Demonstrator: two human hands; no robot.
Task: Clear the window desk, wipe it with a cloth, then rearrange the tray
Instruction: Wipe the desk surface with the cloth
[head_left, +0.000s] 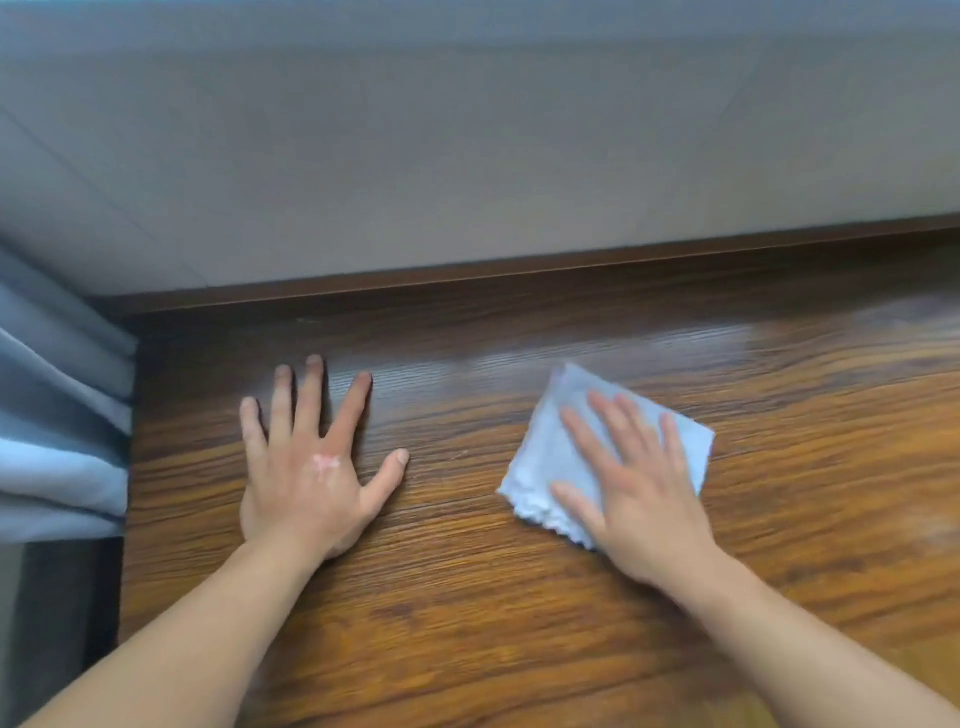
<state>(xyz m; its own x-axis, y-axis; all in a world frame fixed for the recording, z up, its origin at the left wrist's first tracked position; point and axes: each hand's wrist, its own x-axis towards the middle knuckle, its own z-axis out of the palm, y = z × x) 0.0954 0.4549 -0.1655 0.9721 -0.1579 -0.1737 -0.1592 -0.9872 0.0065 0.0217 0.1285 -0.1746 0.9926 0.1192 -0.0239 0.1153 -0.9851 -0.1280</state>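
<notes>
A dark wood-grain desk fills the lower half of the head view. A folded pale blue cloth lies flat on it at centre right. My right hand presses down on the cloth with straight, spread fingers and covers its near right part. My left hand rests flat on the bare wood to the left, fingers spread, holding nothing. A damp-looking sheen shows on the wood beyond the cloth. No tray is in view.
A grey window ledge and wall rise behind the desk's raised back lip. A blue-grey curtain hangs at the desk's left edge. Dark floor shows below the curtain.
</notes>
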